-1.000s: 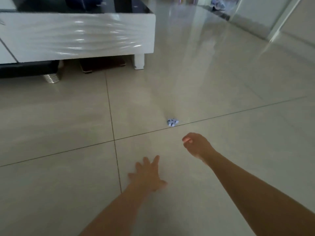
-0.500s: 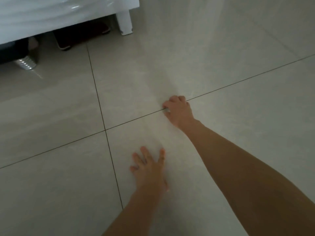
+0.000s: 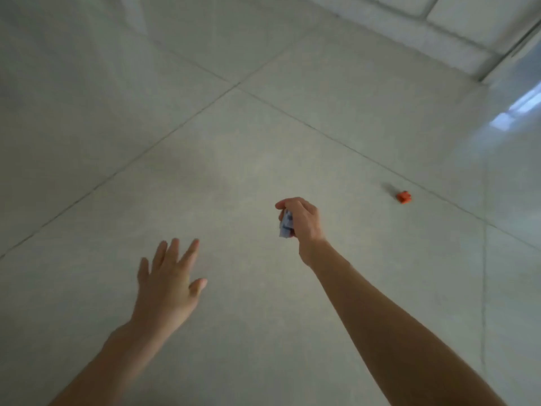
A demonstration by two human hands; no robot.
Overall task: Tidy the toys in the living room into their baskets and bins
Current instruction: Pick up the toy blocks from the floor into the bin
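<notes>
Collection step under way, one piece in hand. The right hand (image 3: 301, 222), at centre frame above the tiled floor (image 3: 234, 148), has its fingers curled round a small pale blue-and-white toy (image 3: 286, 225); the toy sits inside the grip, its lower end showing below the fingers on the hand's left side. The left hand (image 3: 167, 285), lower left of centre, is spread flat with fingers apart and holds nothing.

A small orange toy (image 3: 404, 196) lies on the floor to the right of centre, well apart from the right hand and just beside a tile seam.

No basket or bin is in view. Next move, as I judge it: reach right for the orange piece, likely with the free hand, or carry the held toy off to a bin.
</notes>
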